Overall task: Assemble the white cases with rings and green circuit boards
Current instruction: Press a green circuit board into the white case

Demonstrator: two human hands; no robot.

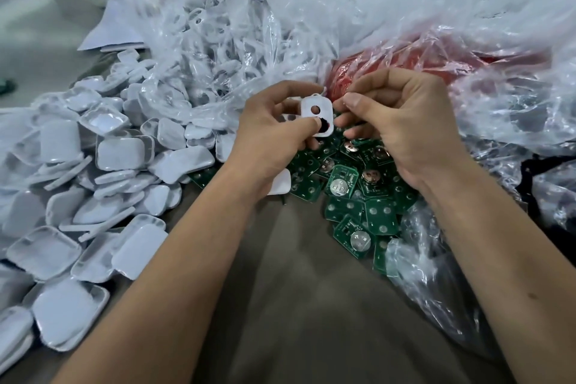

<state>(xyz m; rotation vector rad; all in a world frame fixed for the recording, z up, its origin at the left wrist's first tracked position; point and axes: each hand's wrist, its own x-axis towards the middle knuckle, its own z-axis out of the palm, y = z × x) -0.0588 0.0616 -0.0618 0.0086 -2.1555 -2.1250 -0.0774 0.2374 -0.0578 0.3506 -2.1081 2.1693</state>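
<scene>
My left hand (274, 125) pinches a small white case half (316, 115) that has two round holes, thumb on its lower edge where a dark part shows. My right hand (399, 121) is level with it on the right, thumb and curled fingers meeting close to the case's right edge; what they pinch is too small to tell. Below both hands lies a heap of green circuit boards (352, 196) with round silver cells. A large pile of white case halves (93, 184) fills the left side.
A clear plastic bag of white parts (202, 50) lies behind the case pile. A bag with red contents (389, 62) sits behind my right hand, under crumpled clear plastic (483, 25). More plastic (452, 259) lies at the right. The grey table surface (311, 290) shows between my forearms.
</scene>
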